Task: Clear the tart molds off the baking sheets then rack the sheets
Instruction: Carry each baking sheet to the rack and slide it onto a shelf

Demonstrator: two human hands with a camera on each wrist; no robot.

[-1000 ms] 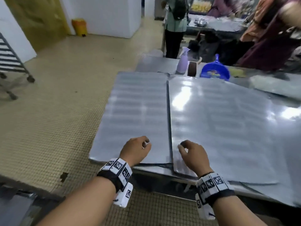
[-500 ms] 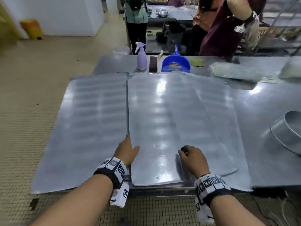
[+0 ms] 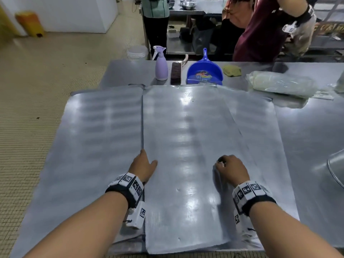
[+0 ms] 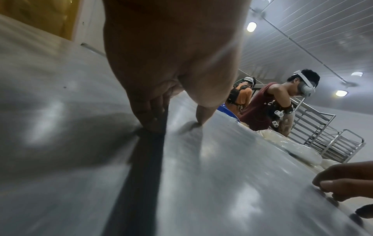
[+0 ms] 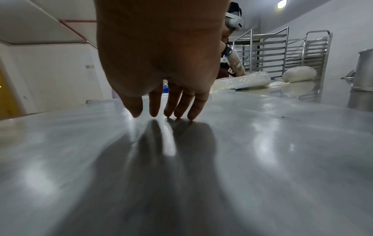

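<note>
Flat metal baking sheets lie on the steel table. A left sheet (image 3: 93,146) lies beside a middle sheet (image 3: 186,136), which overlaps another sheet (image 3: 260,131) on its right. No tart molds are in view. My left hand (image 3: 143,164) is at the seam between the left and middle sheets. Its fingertips (image 4: 151,123) press at the middle sheet's left edge and its thumb rests on top. My right hand (image 3: 229,168) stands arched on the middle sheet, with only the fingertips (image 5: 177,113) touching it. Neither hand holds anything.
Behind the sheets stand a spray bottle (image 3: 161,66), a brush (image 3: 176,70), a blue dustpan (image 3: 204,71) and a green cloth (image 3: 231,70). Wrapped dough (image 3: 281,83) lies at back right and a round metal pan (image 3: 337,170) at right. People (image 3: 260,30) work beyond the table. Sheet racks (image 5: 282,52) stand behind.
My view has swung right and closer over the sheets. My left hand left the left sheet, uncurled and settled at the seam. My right hand stays on the middle sheet.
</note>
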